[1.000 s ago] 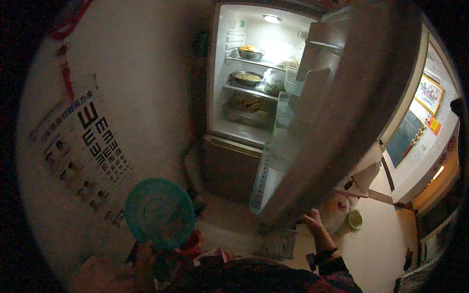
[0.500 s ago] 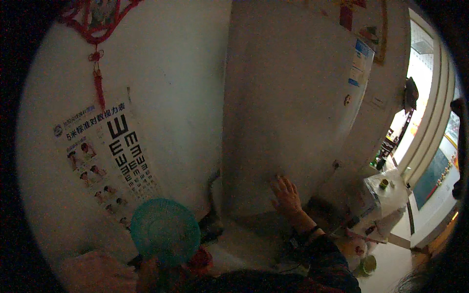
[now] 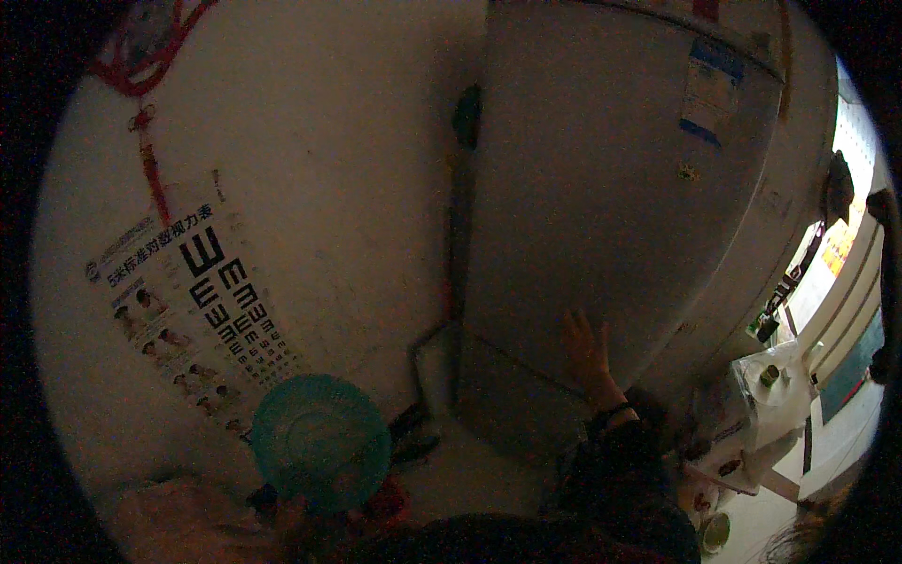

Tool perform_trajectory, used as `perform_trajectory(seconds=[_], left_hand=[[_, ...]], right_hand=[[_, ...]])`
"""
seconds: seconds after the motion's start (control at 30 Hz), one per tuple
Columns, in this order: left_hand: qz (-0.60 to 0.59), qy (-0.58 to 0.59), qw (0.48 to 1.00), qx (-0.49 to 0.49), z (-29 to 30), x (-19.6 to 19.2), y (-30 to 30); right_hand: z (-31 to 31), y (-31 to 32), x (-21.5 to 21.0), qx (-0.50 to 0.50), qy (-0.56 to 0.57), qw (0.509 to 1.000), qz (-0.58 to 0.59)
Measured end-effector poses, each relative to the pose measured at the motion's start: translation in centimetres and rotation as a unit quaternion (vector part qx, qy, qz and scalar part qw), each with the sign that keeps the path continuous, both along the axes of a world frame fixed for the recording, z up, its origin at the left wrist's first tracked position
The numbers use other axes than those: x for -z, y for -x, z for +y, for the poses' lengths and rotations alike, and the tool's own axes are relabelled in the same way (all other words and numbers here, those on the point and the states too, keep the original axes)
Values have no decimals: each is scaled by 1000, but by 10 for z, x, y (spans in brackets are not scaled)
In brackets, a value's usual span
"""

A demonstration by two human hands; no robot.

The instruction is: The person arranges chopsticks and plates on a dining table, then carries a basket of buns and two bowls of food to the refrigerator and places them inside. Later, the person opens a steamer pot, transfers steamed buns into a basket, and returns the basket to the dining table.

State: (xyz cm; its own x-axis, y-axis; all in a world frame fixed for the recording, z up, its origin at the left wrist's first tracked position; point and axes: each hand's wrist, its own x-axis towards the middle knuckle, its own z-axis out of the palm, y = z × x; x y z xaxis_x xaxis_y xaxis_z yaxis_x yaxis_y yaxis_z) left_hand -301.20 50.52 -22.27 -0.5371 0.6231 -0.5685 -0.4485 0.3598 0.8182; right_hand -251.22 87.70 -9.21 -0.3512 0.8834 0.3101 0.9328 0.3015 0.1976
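Seemingly light, stiff plastic, the teal strainer (image 3: 320,442) is gripped underneath by the left hand (image 3: 299,512); the open right hand (image 3: 584,350) is pressed flat against the fridge door (image 3: 601,207).

One fridge (image 3: 611,207), door under the right hand (image 3: 584,350). One teal strainer basket (image 3: 319,440) above the left hand (image 3: 293,515). One eye chart (image 3: 202,310) up-left of it.

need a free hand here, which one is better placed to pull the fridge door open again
Right. The right hand lies flat and empty against the closed fridge door, fingers spread. The left hand, low and dim, holds the teal plastic basket up near the wall, so it is occupied.
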Motion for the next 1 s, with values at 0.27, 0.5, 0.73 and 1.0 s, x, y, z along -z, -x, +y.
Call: perform_trajectory(seconds=[0.27,0.5,0.73,1.0], left_hand=[[11,-1,999,41,11,-1,-20],[30,19,982,187,38,33,-46],[323,-42,712,622,69,107,-118],[314,-124,557,759,147,181,-316]], right_hand=[[-53,-48,38,8,22,1000,11],[-335,-215,80,195,63,895,397],[-609,-246,83,527,-68,547,647],[-752,-243,105,561,-228,500,619]])
